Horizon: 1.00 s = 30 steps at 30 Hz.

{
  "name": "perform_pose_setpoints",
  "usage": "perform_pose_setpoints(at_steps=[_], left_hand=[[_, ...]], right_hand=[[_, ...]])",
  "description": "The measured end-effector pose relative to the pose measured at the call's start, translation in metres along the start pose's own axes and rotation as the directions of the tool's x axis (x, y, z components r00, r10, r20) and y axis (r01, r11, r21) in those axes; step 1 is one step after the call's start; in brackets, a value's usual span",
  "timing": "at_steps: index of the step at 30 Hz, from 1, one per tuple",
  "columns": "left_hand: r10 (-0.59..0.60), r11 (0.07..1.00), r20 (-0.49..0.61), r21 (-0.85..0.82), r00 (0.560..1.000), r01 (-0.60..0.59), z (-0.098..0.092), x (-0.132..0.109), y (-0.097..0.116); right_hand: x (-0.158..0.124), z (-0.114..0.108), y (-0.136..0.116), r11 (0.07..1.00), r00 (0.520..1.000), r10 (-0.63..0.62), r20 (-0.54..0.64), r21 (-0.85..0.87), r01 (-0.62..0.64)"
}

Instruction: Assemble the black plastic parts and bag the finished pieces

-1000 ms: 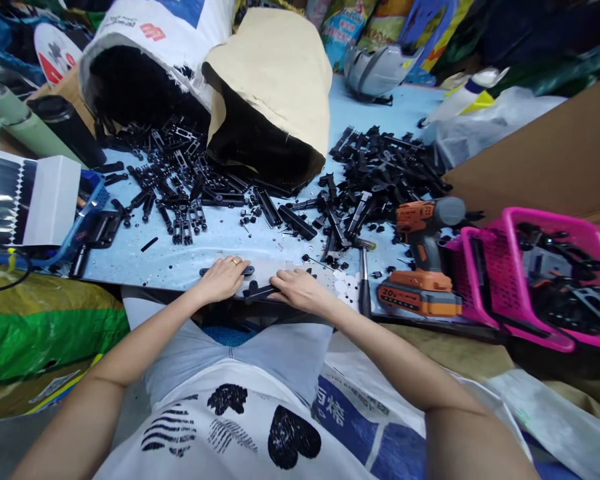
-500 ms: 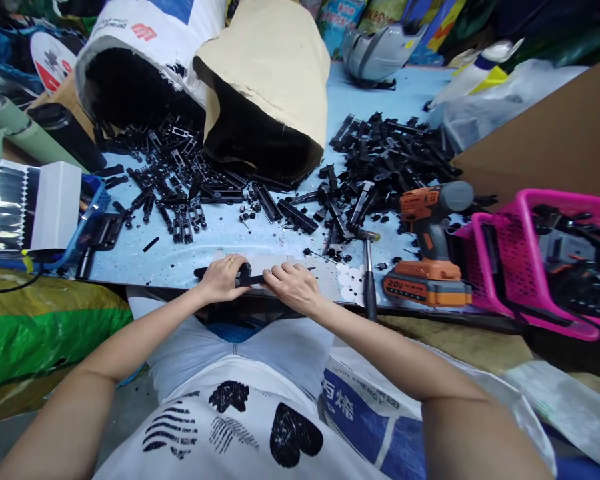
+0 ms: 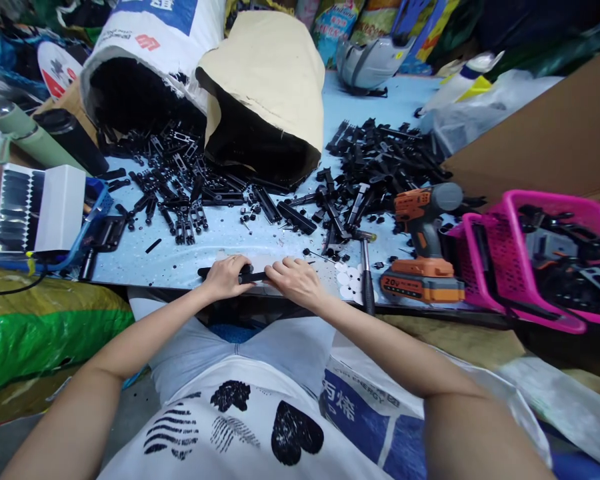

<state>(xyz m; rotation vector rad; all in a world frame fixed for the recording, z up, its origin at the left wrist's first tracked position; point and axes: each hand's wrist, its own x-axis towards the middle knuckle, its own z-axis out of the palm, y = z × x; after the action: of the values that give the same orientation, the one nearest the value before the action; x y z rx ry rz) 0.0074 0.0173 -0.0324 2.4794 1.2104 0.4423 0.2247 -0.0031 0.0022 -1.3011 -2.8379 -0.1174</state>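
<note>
Along the near edge of the table (image 3: 183, 259), some open room lies between a blue tray (image 3: 98, 208) and the left hand (image 3: 226, 277), which grips a black part (image 3: 253, 277); the right hand (image 3: 296, 281) grasps its right end; beyond, a hammer (image 3: 366, 273), drill (image 3: 424, 243) and pink basket (image 3: 510, 253) crowd the edge.

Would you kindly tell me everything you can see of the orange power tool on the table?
The power tool is orange and dark grey, apparently plastic, with a rounded grey end, a narrow handle and a broad battery base marked 20V. It stands upright on that base near the front edge of the table, between the hammer and the pink basket. Neither the left hand nor the right hand touches it.
</note>
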Motion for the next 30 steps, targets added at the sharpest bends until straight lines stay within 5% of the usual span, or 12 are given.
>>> perform_pose_setpoints(at_steps=[3, 5, 7, 9, 12, 16, 20, 23, 25, 27, 30], left_hand=[[0.019, 0.998, 0.117, -0.059, 0.993, -0.012, -0.004, 0.029, -0.004], [-0.106, 0.989, 0.036, -0.097, 0.994, 0.110, -0.006, 0.059, -0.015], [-0.368, 0.928, -0.104, -0.111, 0.924, 0.357, -0.008, 0.092, -0.030], [-0.551, 0.833, -0.117, -0.125, 0.826, 0.539, -0.007, 0.119, -0.043], [-0.610, 0.790, -0.083, -0.147, 0.788, 0.596, -0.006, 0.134, -0.053], [-0.579, 0.813, -0.168, -0.189, 0.798, 0.550, -0.013, 0.106, -0.057], [-0.611, 0.721, -0.297, -0.592, 0.734, 0.360, -0.023, 0.042, -0.059], [-0.693, 0.559, -0.263, -0.783, 0.671, 0.271, -0.021, -0.002, -0.055], [-0.705, 0.556, -0.268, -0.784, 0.657, 0.277, -0.017, -0.021, -0.050], [-0.658, 0.659, -0.339, -0.691, 0.673, 0.297, -0.016, -0.031, -0.045], [-0.485, 0.856, -0.436, -0.414, 0.758, 0.309, -0.020, -0.033, -0.038]], right_hand=[[-0.009, 0.019, 0.009, 0.995, 0.997, 0.083, -0.002, 0.062, -0.083], [-0.013, 0.027, 0.017, 0.984, 0.990, 0.143, -0.012, 0.109, -0.141], [-0.011, 0.029, 0.026, 0.970, 0.980, 0.197, -0.034, 0.150, -0.189], [0.003, 0.030, 0.036, 0.951, 0.964, 0.262, -0.053, 0.184, -0.248], [0.046, 0.032, 0.053, 0.928, 0.944, 0.323, -0.069, 0.216, -0.302], [0.116, 0.040, 0.069, 0.939, 0.945, 0.317, -0.080, 0.164, -0.301], [0.153, 0.049, 0.078, 0.962, 0.965, 0.262, -0.016, 0.079, -0.260], [0.150, 0.051, 0.078, 0.972, 0.974, 0.225, -0.002, 0.073, -0.224], [0.136, 0.049, 0.074, 0.961, 0.966, 0.255, -0.030, 0.120, -0.250], [0.116, 0.044, 0.067, 0.931, 0.950, 0.301, -0.085, 0.241, -0.273], [0.081, 0.032, 0.054, 0.846, 0.932, 0.329, -0.151, 0.485, -0.220]])
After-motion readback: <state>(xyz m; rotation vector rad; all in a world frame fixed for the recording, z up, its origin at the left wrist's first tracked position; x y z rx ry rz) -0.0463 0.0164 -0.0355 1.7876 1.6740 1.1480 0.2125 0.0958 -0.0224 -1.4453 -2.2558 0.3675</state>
